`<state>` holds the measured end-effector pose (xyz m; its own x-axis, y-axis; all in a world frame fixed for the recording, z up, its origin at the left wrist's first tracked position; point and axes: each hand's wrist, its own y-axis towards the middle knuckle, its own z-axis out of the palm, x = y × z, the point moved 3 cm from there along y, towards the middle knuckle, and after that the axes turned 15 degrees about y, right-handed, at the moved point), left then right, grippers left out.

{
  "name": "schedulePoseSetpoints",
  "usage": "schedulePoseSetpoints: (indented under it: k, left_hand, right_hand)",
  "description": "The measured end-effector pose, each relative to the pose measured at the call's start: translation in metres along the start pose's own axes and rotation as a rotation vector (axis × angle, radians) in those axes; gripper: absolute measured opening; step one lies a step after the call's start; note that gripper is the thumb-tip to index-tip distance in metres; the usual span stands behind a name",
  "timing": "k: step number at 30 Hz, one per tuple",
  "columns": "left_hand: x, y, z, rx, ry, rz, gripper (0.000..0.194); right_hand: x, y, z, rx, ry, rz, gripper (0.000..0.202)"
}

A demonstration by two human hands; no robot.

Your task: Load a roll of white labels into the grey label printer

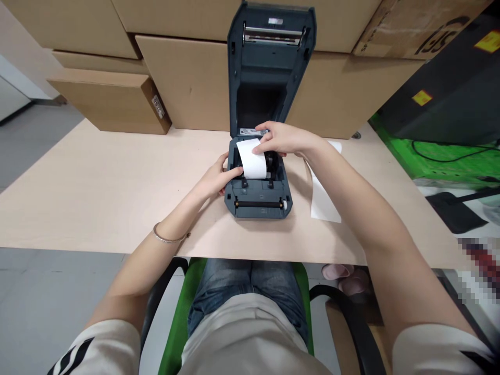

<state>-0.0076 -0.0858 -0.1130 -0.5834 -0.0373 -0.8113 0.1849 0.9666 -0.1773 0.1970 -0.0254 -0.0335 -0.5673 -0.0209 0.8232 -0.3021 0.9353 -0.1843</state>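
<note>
A dark grey label printer point(258, 199) stands on the wooden table with its lid point(272, 67) raised. Inside its bay sits a white paper roll point(254, 162), its loose end sticking up toward the back left. My right hand point(276, 139) reaches in from the right, thumb and fingers closed at the upper edge of the paper. My left hand point(222, 176) is at the printer's left side, its thumb over the rim beside the roll and the other fingers spread along the outer wall, partly hidden.
Cardboard boxes point(187, 83) line the table's back edge, behind the printer. A smaller box point(105, 101) lies at the back left. A white paper strip point(323, 200) rests under my right forearm. The table's front edge point(234, 256) is near my lap.
</note>
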Motion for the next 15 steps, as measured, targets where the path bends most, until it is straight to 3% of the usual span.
schedulePoseSetpoints:
  k: [2, 4, 8, 9, 12, 15]
  left_hand:
    - [-0.001, -0.001, 0.0, 0.003, 0.002, -0.003, 0.083]
    - [-0.002, -0.002, 0.001, 0.004, 0.002, -0.003, 0.082]
    - [-0.002, -0.002, 0.001, -0.004, 0.0, -0.012, 0.079]
    - [-0.001, -0.001, 0.001, -0.003, -0.003, -0.01, 0.078]
    - [0.001, 0.002, 0.002, -0.002, -0.041, 0.014, 0.077]
    - [0.004, 0.005, 0.003, -0.014, -0.078, 0.027, 0.076]
  right_hand:
    - [-0.004, -0.016, -0.003, -0.048, 0.1, -0.075, 0.091]
    - [-0.007, -0.037, -0.003, -0.065, 0.165, -0.19, 0.084]
    - [-0.013, -0.083, 0.011, -0.101, -0.041, -0.48, 0.018]
    - [-0.016, -0.093, 0.016, -0.112, -0.133, -0.563, 0.011]
    - [-0.025, -0.115, 0.033, -0.088, -0.314, -0.796, 0.021]
    - [-0.037, -0.122, 0.043, -0.034, -0.383, -0.91, 0.028]
